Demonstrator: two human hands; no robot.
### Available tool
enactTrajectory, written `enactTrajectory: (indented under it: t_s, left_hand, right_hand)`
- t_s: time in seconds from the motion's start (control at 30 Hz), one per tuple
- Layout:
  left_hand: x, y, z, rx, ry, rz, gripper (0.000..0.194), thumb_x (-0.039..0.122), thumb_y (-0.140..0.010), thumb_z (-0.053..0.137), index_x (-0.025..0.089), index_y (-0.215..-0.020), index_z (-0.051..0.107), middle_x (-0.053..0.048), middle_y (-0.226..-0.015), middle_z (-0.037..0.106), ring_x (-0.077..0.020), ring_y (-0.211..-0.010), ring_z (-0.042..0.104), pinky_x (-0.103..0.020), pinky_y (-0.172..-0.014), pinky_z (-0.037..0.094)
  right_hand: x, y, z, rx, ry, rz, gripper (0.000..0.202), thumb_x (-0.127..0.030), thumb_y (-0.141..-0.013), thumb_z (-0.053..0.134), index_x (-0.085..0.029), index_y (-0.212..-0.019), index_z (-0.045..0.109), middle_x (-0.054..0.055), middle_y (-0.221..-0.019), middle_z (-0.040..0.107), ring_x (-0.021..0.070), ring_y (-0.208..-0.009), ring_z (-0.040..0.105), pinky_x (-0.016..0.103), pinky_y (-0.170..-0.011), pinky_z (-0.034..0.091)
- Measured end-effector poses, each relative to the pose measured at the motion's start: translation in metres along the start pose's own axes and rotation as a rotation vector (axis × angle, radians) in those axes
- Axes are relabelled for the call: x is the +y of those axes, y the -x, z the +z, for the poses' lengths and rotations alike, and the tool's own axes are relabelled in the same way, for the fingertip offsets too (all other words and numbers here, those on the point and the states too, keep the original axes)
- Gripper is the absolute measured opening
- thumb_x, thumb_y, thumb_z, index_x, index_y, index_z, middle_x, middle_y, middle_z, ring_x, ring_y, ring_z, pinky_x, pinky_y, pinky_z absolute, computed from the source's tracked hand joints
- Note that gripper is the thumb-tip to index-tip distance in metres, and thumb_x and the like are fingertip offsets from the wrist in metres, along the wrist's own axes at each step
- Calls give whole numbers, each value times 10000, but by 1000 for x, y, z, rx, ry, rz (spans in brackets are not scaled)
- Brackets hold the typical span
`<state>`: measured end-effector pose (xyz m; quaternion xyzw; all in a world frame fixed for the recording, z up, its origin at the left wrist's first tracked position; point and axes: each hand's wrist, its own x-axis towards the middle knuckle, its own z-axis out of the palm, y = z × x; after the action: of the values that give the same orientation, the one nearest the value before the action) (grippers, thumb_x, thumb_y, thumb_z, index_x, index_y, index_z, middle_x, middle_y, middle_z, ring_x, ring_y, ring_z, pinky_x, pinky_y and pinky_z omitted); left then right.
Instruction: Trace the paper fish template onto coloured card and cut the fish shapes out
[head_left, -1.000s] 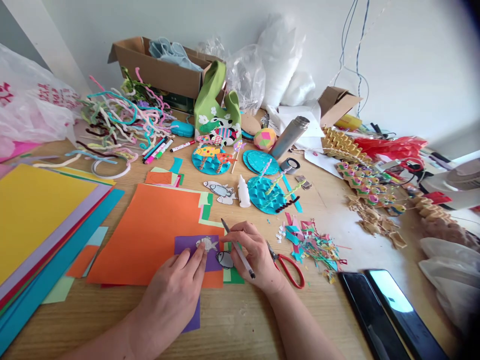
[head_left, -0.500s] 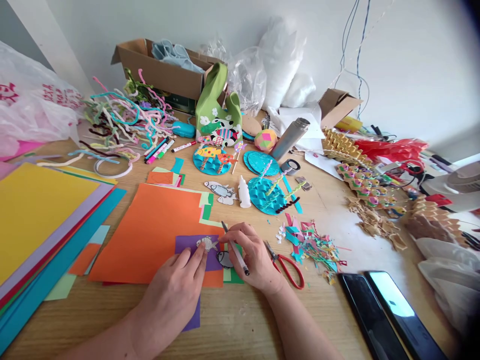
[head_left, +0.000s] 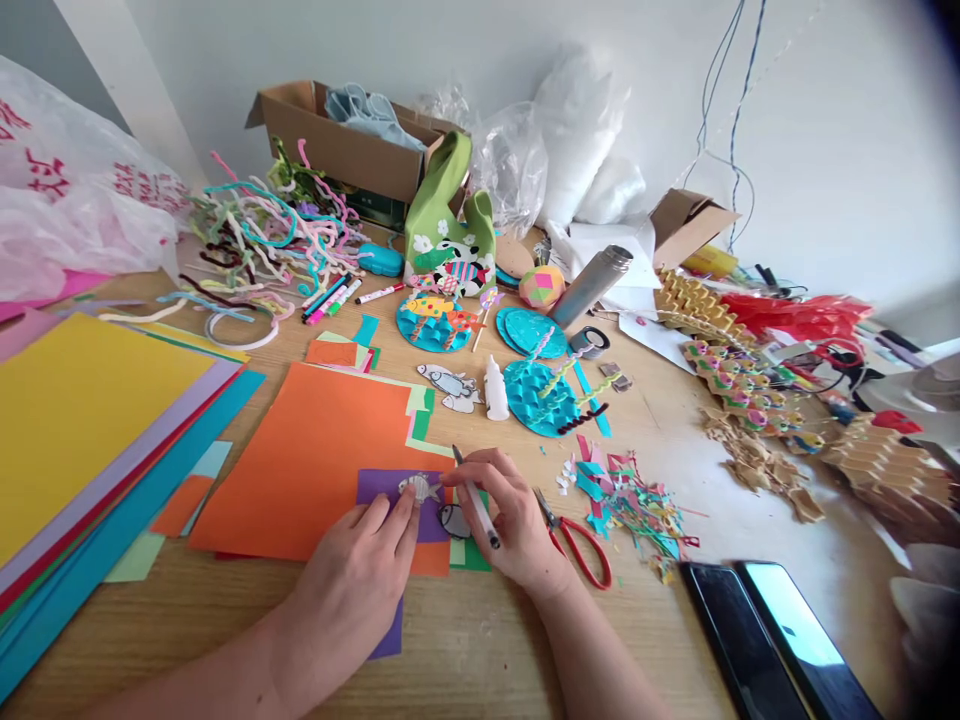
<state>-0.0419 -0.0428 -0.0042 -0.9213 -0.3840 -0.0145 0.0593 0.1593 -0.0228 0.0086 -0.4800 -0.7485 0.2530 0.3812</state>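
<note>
My left hand point(head_left: 365, 560) lies with its fingers stretched out, the tips pressing a small paper fish cutout point(head_left: 421, 487) onto purple paper point(head_left: 373, 487). Beneath that is a large orange sheet point(head_left: 330, 430). In my right hand point(head_left: 517, 520) a pen point(head_left: 478, 512) is gripped, its dark tip pointing up and away from me. Another fish cutout point(head_left: 453, 520) with a dark outline rests by the right fingers, partly covered. Red-handled scissors point(head_left: 585, 550) lie just right of that hand. Further back, more fish cutouts point(head_left: 450, 385) sit beside a white glue bottle point(head_left: 496, 390).
Coloured sheets point(head_left: 97, 420) are stacked at left. Paper scraps point(head_left: 630, 495) and two phones point(head_left: 750, 640) lie at right. Pipe cleaners point(head_left: 270, 240), a green felt bag point(head_left: 450, 240), a metal flask point(head_left: 592, 285) and a blue disc point(head_left: 544, 395) stand further back. Another person's hand shows blurred at the right edge.
The view has shifted slightly, so things sit a little further right. Both my hands keep nearly the same pose over the purple paper. At the far right, the other person's hand has moved.
</note>
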Motion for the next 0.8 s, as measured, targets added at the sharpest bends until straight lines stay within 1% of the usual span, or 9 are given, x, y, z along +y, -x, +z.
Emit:
enactTrajectory:
  t_s: [0.1,0.17,0.23,0.3,0.37,0.47,0.57,0.7,0.8]
  left_hand:
    - [0,0,0,28,32,-13,464,137,-843,446,80,-1283,580,-119,-1297,617,-248,-957,571,-367,-754,477]
    - [-1,-1,-1,31,62,-18,468,156,-843,457,71,-1289,571,-121,-1288,623,-249,-945,574,-371,-753,479]
    - [-1,-2,-2,18,95,-21,467,180,-847,467,67,-1288,570,-121,-1275,632,-252,-947,576,-376,-763,480]
    - [-2,-3,-3,1,121,-28,466,190,-845,473,67,-1284,572,-122,-1269,634,-254,-951,580,-380,-767,480]
    - [-2,-3,-2,8,134,-33,460,198,-845,477,71,-1274,582,-123,-1266,635,-259,-957,580,-384,-771,477]
    - [-2,-3,0,67,154,-40,435,210,-852,480,80,-1247,608,-121,-1249,644,-267,-1006,565,-391,-837,459]
    - [-2,-4,-1,93,182,-65,426,187,-858,470,77,-1247,607,-120,-1211,662,-267,-1017,554,-396,-878,442]
    - [-3,-6,-5,13,212,-75,438,151,-872,432,75,-1278,576,-132,-1211,657,-251,-940,573,-388,-791,471]
    - [-3,-6,-6,-39,223,-75,454,137,-881,405,88,-1308,549,-138,-1238,640,-253,-963,580,-387,-785,484]
  right_hand:
    - [-3,-1,5,155,-205,124,162,-205,-918,521,-212,-1008,656,62,-886,653,180,-839,607,341,-784,487]
    - [-8,-5,9,270,-355,233,162,-280,-930,528,-215,-986,666,37,-826,651,148,-719,602,304,-700,489]
    - [-16,-14,13,322,-455,339,203,-353,-919,544,-198,-956,670,10,-716,613,125,-620,564,262,-599,464]
    - [-24,-24,18,301,-506,415,257,-406,-905,550,-174,-914,659,-12,-626,558,115,-574,527,238,-547,435]
    - [-28,-33,26,257,-510,447,302,-441,-906,532,-161,-844,628,-20,-599,530,108,-554,498,228,-529,415]
    - [-26,-36,42,233,-389,436,315,-439,-928,489,-168,-793,575,-23,-608,520,100,-551,473,218,-522,381]
    - [-17,-32,53,180,-218,379,256,-384,-951,456,-179,-842,563,-18,-663,542,105,-595,484,220,-555,369]
    - [-10,-27,56,154,-157,340,228,-343,-967,422,-191,-841,536,-25,-668,521,109,-611,483,223,-586,365]
    - [-10,-28,55,128,-143,327,221,-332,-968,416,-193,-836,526,-28,-666,515,109,-600,472,227,-583,355]
